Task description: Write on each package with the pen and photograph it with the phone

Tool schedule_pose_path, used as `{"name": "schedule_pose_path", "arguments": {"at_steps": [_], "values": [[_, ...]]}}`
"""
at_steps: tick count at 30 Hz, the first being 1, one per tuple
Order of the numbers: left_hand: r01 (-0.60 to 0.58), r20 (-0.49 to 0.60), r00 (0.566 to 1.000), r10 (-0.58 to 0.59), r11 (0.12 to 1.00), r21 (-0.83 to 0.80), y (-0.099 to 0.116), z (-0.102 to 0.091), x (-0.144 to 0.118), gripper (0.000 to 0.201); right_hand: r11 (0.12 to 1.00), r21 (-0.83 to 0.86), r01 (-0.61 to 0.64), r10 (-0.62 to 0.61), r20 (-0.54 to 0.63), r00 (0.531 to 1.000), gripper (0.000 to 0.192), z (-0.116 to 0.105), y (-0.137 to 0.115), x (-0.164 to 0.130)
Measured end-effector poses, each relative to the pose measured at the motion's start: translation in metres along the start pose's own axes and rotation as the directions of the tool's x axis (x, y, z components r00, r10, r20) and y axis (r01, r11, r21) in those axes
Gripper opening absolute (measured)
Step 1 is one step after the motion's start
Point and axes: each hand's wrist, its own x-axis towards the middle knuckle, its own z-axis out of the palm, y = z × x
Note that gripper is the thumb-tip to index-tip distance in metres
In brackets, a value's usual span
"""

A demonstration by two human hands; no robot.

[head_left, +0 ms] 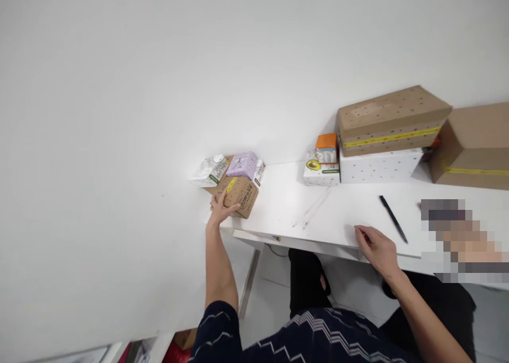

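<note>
My left hand [221, 208] reaches to the far left end of the white table [342, 214] and rests its fingers against a small brown cardboard box [242, 195]. A lilac box [242, 165] sits on top of that box, and a white carton [209, 171] lies beside it at the table's corner. My right hand [376, 248] lies flat on the table's front edge with fingers slightly spread, holding nothing. A black pen [393, 218] lies just beyond my right hand.
At the back right stand a long brown box [392, 118] on a white dotted box [379, 165], another brown box [475, 145], and a small orange-topped carton [326, 148] on a white avocado-print box [320, 173]. A white wall fills the left. A blurred patch covers the right edge.
</note>
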Motion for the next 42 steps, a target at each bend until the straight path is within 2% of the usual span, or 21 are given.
{"name": "schedule_pose_path", "arguments": {"at_steps": [4,5,7,8,11,14,17,18,19,20,21,24,26,28,31,33,35,39,42], "values": [[-0.102,-0.011,0.995,0.102,0.995,-0.008,-0.004,0.009,-0.023,0.083,0.998,0.032,-0.05,0.049,0.021,0.999,0.026,-0.002,-0.004,0.0],[-0.159,-0.005,0.987,0.159,0.987,-0.024,-0.002,0.012,-0.031,0.081,0.997,0.048,-0.065,0.063,0.03,0.998,0.026,-0.002,-0.005,0.001],[-0.304,0.044,0.951,0.307,0.95,-0.067,0.007,0.021,-0.051,0.082,0.991,0.089,-0.103,0.099,0.047,0.994,0.026,-0.002,-0.006,0.003],[-0.379,0.091,0.918,0.386,0.921,-0.085,0.016,0.027,-0.063,0.081,0.985,0.115,-0.13,0.125,0.052,0.991,0.027,-0.003,-0.006,0.004],[-0.587,0.208,0.763,0.612,0.791,-0.174,0.062,0.05,-0.098,0.083,0.939,0.223,-0.263,0.256,0.06,0.965,0.031,-0.006,-0.007,0.009],[-0.72,0.282,0.566,0.775,0.631,-0.289,0.124,0.077,-0.122,0.086,0.849,0.353,-0.394,0.387,0.093,0.917,0.04,-0.013,-0.008,0.012],[-0.795,0.311,0.373,0.874,0.474,-0.378,0.176,0.102,-0.131,0.091,0.821,0.42,-0.386,0.379,0.105,0.919,0.047,-0.022,-0.006,0.011],[-0.801,0.301,0.326,0.896,0.431,-0.415,0.188,0.109,-0.132,0.091,0.829,0.42,-0.37,0.369,0.086,0.925,0.048,-0.025,-0.006,0.01],[-0.797,0.279,0.301,0.912,0.401,-0.452,0.197,0.116,-0.133,0.092,0.837,0.413,-0.358,0.366,0.063,0.929,0.049,-0.028,-0.005,0.008],[-0.783,0.249,0.302,0.92,0.388,-0.486,0.202,0.123,-0.134,0.093,0.844,0.403,-0.352,0.367,0.042,0.929,0.049,-0.03,-0.004,0.006],[-0.758,0.213,0.327,0.921,0.39,-0.523,0.204,0.13,-0.136,0.097,0.85,0.393,-0.35,0.369,0.031,0.929,0.048,-0.032,-0.003,0.004],[-0.592,0.115,0.487,0.866,0.424,-0.685,0.193,0.157,-0.146,0.113,0.873,0.352,-0.336,0.342,0.049,0.939,0.047,-0.033,0.0,-0.003],[-0.428,0.133,0.592,0.795,0.451,-0.783,0.178,0.178,-0.155,0.118,0.9,0.305,-0.311,0.311,0.052,0.949,0.049,-0.029,0.0,-0.007],[-0.302,0.227,0.652,0.723,0.523,-0.797,0.165,0.196,-0.164,0.109,0.925,0.25,-0.285,0.282,0.046,0.958,0.056,-0.025,0.0,-0.009],[-0.237,0.293,0.692,0.66,0.591,-0.771,0.155,0.205,-0.172,0.078,0.943,0.2,-0.265,0.262,0.043,0.964,0.064,-0.025,-0.006,-0.008],[-0.267,0.237,0.719,0.653,0.575,-0.774,0.157,0.195,-0.173,0.063,0.935,0.208,-0.288,0.284,0.046,0.958,0.063,-0.034,-0.014,-0.004],[-0.343,0.175,0.728,0.663,0.574,-0.744,0.163,0.177,-0.174,0.053,0.917,0.235,-0.321,0.319,0.046,0.947,0.061,-0.047,-0.024,0.003],[-0.465,0.14,0.712,0.688,0.611,-0.641,0.176,0.146,-0.177,0.048,0.892,0.294,-0.345,0.364,-0.013,0.931,0.053,-0.07,-0.038,0.016],[-0.424,0.202,0.72,0.664,0.651,-0.629,0.179,0.145,-0.182,0.052,0.875,0.326,-0.358,0.393,-0.046,0.918,0.047,-0.073,-0.038,0.018]]}}
